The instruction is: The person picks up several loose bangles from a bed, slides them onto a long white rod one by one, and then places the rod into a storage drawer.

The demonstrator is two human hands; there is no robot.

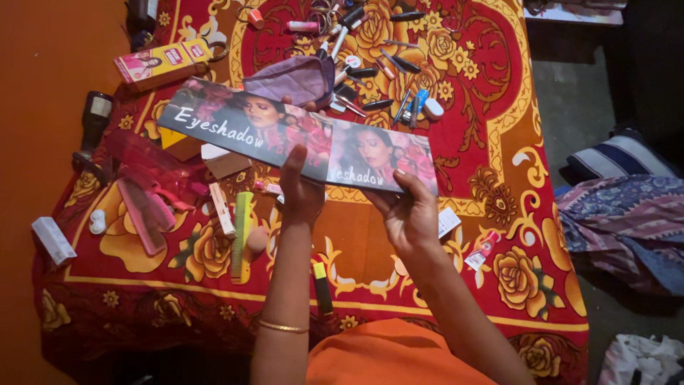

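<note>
Both hands, left hand and right hand, pinch the long eyeshadow box from beneath; a firm, level grip should steady it above the bedspread.

Both forearms bare, no sleeves in view. Thin gold bangle on left wrist. Orange garment at bottom edge. Right hand: no rings or jewelry visible.

Two bare hands hold a long flat printed box above a red floral cloth. The left hand grips its middle; the right hand supports its right end. A purple pouch lies just behind, with a green comb and pink comb to the left.
</note>
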